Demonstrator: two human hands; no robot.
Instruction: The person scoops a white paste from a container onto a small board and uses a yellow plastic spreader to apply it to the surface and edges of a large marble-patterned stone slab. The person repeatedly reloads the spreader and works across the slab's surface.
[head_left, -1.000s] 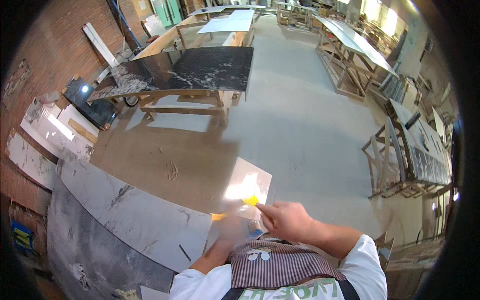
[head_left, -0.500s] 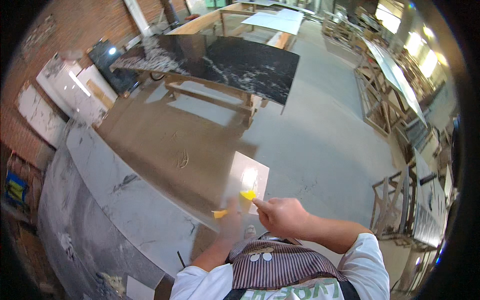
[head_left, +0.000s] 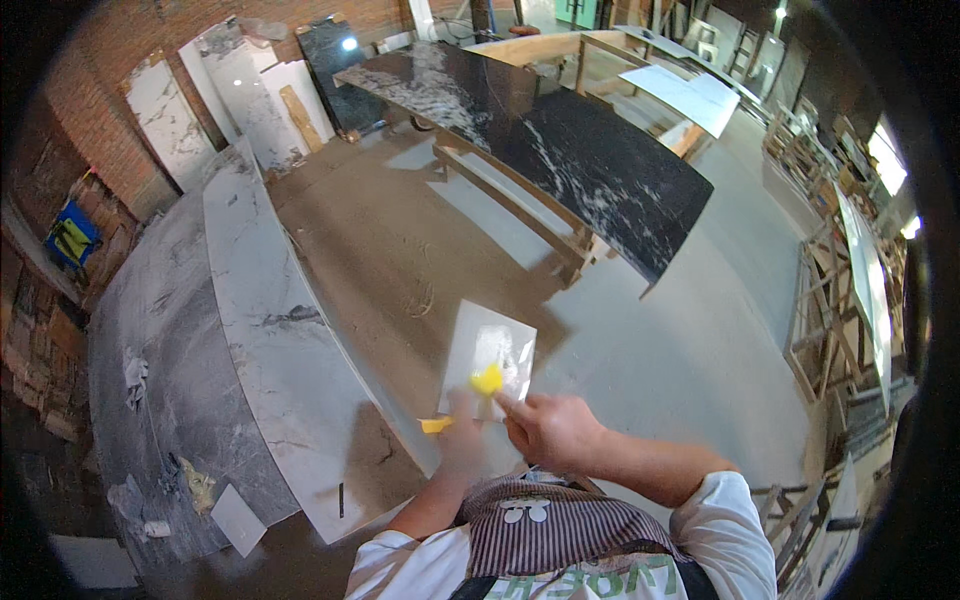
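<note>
Brown floor (head_left: 350, 210) is framing a seemingly part-coated white rectangular panel (head_left: 490, 345), eleven o'clock from right hand (head_left: 553, 430) gripping yellow scraper (head_left: 487, 380), left hand's (head_left: 462, 437) grip unclear.

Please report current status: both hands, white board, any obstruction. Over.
Right hand: holding yellow scraper over white board. Left hand: blurred, yellow piece beside it, grip unclear. Board: glossy patch on top, near edge partly hidden by left hand.

Black, white-veined slab (head_left: 560, 130) on wooden trestle (head_left: 510, 205), pale panels (head_left: 170, 125) against brick wall (head_left: 105, 140).
</note>
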